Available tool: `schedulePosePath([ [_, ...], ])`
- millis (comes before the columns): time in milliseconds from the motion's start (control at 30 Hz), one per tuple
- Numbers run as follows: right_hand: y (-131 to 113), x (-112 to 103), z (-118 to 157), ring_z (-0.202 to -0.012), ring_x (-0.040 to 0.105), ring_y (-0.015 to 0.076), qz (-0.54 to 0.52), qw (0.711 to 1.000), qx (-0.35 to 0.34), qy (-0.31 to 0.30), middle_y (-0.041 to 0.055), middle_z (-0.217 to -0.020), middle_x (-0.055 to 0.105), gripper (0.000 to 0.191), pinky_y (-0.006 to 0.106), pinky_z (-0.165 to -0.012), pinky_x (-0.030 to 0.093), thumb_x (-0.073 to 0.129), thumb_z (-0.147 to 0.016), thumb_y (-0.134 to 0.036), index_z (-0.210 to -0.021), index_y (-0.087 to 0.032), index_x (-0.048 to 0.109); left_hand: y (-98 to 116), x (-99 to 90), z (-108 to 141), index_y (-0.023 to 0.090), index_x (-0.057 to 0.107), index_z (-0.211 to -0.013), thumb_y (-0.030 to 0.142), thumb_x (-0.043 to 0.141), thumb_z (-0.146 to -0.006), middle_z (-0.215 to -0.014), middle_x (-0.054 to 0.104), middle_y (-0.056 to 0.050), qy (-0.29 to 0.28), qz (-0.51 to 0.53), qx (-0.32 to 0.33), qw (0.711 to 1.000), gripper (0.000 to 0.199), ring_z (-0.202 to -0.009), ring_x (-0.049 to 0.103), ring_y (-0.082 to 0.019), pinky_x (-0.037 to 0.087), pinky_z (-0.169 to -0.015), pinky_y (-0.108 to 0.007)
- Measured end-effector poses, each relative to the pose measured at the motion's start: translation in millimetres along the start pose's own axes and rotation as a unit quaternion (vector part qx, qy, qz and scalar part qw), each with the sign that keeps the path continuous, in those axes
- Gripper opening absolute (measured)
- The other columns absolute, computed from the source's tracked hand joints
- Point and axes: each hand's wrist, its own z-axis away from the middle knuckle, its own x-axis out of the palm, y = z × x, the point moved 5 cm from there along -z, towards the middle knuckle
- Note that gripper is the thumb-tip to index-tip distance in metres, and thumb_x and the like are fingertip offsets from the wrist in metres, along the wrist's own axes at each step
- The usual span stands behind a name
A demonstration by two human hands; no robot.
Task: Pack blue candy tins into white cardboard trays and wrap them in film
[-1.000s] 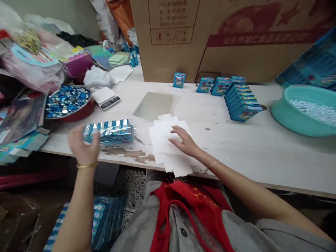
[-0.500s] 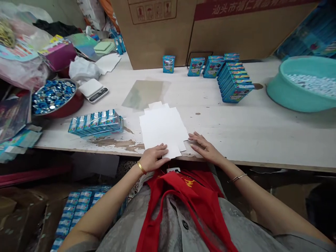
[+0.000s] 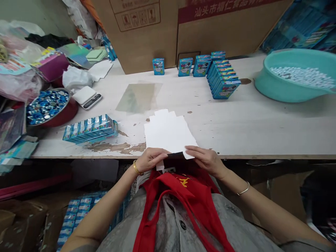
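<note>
My desk (image 3: pixel 236 119) is a long white board, worn through to brown in patches, with two cardboard cartons (image 3: pixel 136 31) standing behind it. At the far right sits one teal basin (image 3: pixel 265 87) holding many small white pieces. Toward the left are one red bowl (image 3: pixel 61 118) full of blue gems and one digital scale (image 3: pixel 86 97).

Along the back I count one lone blue box (image 3: pixel 158 66), a second blue box (image 3: pixel 185 66), and a pair of blue boxes (image 3: pixel 202 66). Beside them is a leaning row of blue boxes (image 3: pixel 223 78), roughly eight, packed too tightly for an exact count. One shrink-wrapped pack (image 3: pixel 89 130), seven or eight boxes long, lies nearer me on the left.

One white card blank (image 3: pixel 168 133) lies flat at the desk's near edge, between that pack and the row, with a tab poking past the edge. My left hand (image 3: pixel 151 159) curls over its near edge, though I cannot tell whether it is pinching. My right hand (image 3: pixel 206 161) rests open, fingers extended on the blank's near corner.
</note>
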Motion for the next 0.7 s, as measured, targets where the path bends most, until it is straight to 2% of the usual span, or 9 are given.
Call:
schedulePosePath([
  [100, 16.5, 11.1, 19.3, -0.106, 0.065, 0.0197, -0.083, 0.994, 0.068, 0.004, 0.0062, -0.119, 0.067, 0.027, 0.040, -0.093, 0.055, 0.045, -0.094, -0.021, -0.108, -0.025, 0.067, -15.7, 21.2, 7.4, 0.022, 0.066, -0.119, 0.050, 0.054, -0.087, -0.120, 0.068, -0.011, -0.074, -0.080, 0.040, 0.993, 0.044, -0.116, 0.061, -0.026, 0.035, -0.110, -0.046],
  [167, 23.4, 15.3, 25.7, -0.105, 0.066, 0.0213, -0.130, 0.982, 0.136, 0.031, 0.0063, -0.116, 0.069, 0.022, 0.041, -0.090, 0.056, 0.049, -0.094, -0.028, -0.100, -0.025, 0.070, -26.9, 27.1, 17.5, 0.022, 0.054, -0.134, 0.053, 0.066, -0.078, -0.137, 0.055, -0.014, -0.100, -0.176, 0.075, 0.976, 0.066, -0.135, 0.042, -0.031, 0.017, -0.117, -0.055],
  [200, 25.0, 17.3, 27.2, -0.099, 0.067, 0.0218, -0.154, 0.972, 0.172, 0.042, 0.0066, -0.114, 0.069, 0.022, 0.040, -0.083, 0.059, 0.050, -0.093, -0.032, -0.097, -0.025, 0.070, -33.0, 27.4, 22.9, 0.021, 0.048, -0.139, 0.050, 0.068, -0.076, -0.144, 0.048, -0.015, -0.102, -0.220, 0.083, 0.967, 0.072, -0.141, 0.032, -0.033, 0.013, -0.117, -0.057],
  [267, 24.3, 20.6, 27.9, -0.076, 0.068, 0.0192, -0.196, 0.951, 0.230, 0.063, 0.0074, -0.112, 0.068, 0.023, 0.035, -0.062, 0.060, 0.052, -0.092, -0.038, -0.094, -0.024, 0.070, -44.9, 24.6, 32.2, 0.022, 0.045, -0.141, 0.040, 0.061, -0.083, -0.147, 0.043, -0.014, -0.081, -0.276, 0.090, 0.954, 0.063, -0.144, 0.024, -0.031, 0.014, -0.117, -0.057],
  [333, 20.5, 22.5, 26.5, -0.055, 0.061, 0.0130, -0.222, 0.937, 0.256, 0.081, 0.0078, -0.111, 0.067, 0.024, 0.031, -0.050, 0.055, 0.052, -0.092, -0.041, -0.095, -0.024, 0.069, -54.2, 21.6, 38.1, 0.024, 0.052, -0.135, 0.028, 0.051, -0.090, -0.142, 0.050, -0.011, -0.044, -0.290, 0.096, 0.951, 0.045, -0.143, 0.028, -0.026, 0.019, -0.117, -0.053],
  [400, 16.2, 24.0, 24.8, -0.047, 0.055, 0.0090, -0.236, 0.935, 0.253, 0.083, 0.0075, -0.109, 0.065, 0.026, 0.030, -0.048, 0.054, 0.050, -0.093, -0.042, -0.097, -0.023, 0.067, -59.8, 20.7, 39.8, 0.025, 0.059, -0.128, 0.024, 0.044, -0.093, -0.136, 0.057, -0.010, -0.006, -0.266, 0.102, 0.959, 0.037, -0.141, 0.034, -0.022, 0.024, -0.116, -0.051],
  [467, 13.6, 26.5, 24.4, -0.047, 0.055, 0.0084, -0.247, 0.934, 0.246, 0.069, 0.0078, -0.108, 0.063, 0.028, 0.029, -0.047, 0.053, 0.046, -0.095, -0.042, -0.101, -0.023, 0.066, -62.5, 20.4, 38.2, 0.024, 0.064, -0.119, 0.026, 0.044, -0.094, -0.129, 0.062, -0.010, 0.035, -0.214, 0.084, 0.972, 0.032, -0.137, 0.040, -0.022, 0.024, -0.115, -0.052],
  [600, 12.5, 30.7, 27.3, -0.055, 0.060, 0.0109, -0.266, 0.931, 0.242, 0.060, 0.0089, -0.108, 0.059, 0.031, 0.029, -0.047, 0.055, 0.042, -0.097, -0.043, -0.107, -0.023, 0.063, -64.0, 17.3, 34.8, 0.025, 0.072, -0.097, 0.032, 0.051, -0.092, -0.109, 0.073, -0.008, 0.125, -0.106, -0.012, 0.986, 0.023, -0.127, 0.052, -0.024, 0.017, -0.116, -0.057],
  [700, 12.5, 33.1, 29.4, -0.059, 0.063, 0.0120, -0.274, 0.929, 0.242, 0.059, 0.0095, -0.111, 0.057, 0.030, 0.031, -0.052, 0.058, 0.039, -0.098, -0.040, -0.110, -0.023, 0.060, -60.3, 16.3, 32.9, 0.024, 0.072, -0.093, 0.034, 0.054, -0.091, -0.105, 0.074, -0.006, 0.141, -0.077, -0.068, 0.985, 0.021, -0.122, 0.056, -0.024, 0.015, -0.117, -0.056],
])
